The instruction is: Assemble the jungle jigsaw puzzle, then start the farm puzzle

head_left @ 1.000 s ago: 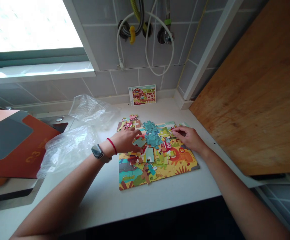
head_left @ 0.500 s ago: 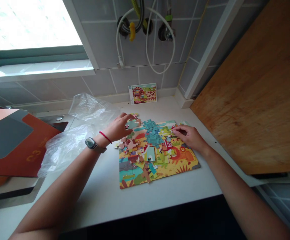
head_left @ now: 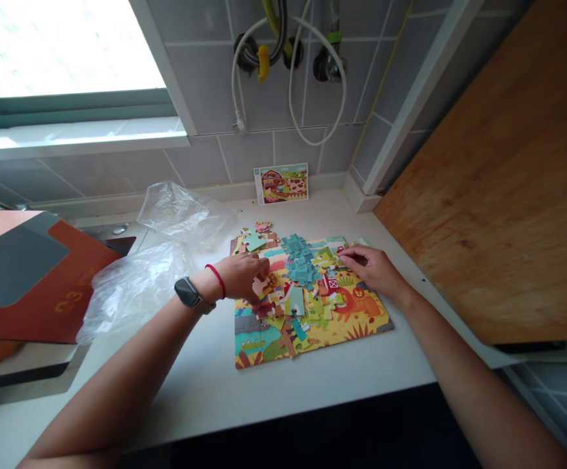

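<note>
An assembled jigsaw puzzle board (head_left: 361, 329) with animals on a yellow ground lies on the counter, loose pieces heaped over it. My left hand (head_left: 245, 277) is above the board's left side, thumb and fingers apart around pinkish-brown pieces (head_left: 262, 286); its fingertips are partly hidden. At the upper right edge my right hand (head_left: 372, 266) pinches what looks like a small puzzle piece, mostly covered by the fingers. Between the hands lie a pile of blue pieces (head_left: 301, 270) and several green pieces (head_left: 325, 258). More loose pieces (head_left: 254, 241) sit at the upper left corner.
A farm picture card (head_left: 282, 184) leans against the tiled wall. Crumpled clear plastic bags (head_left: 134, 286) and an orange-and-grey box (head_left: 34, 280) are at the left. A wooden panel (head_left: 498, 195) stands at the right. A white hose (head_left: 344, 98) hangs above the counter.
My left hand has come down and toward me from the pieces at the upper left corner to the pinkish pieces on the board's left side. My right hand has stayed nearly still.
</note>
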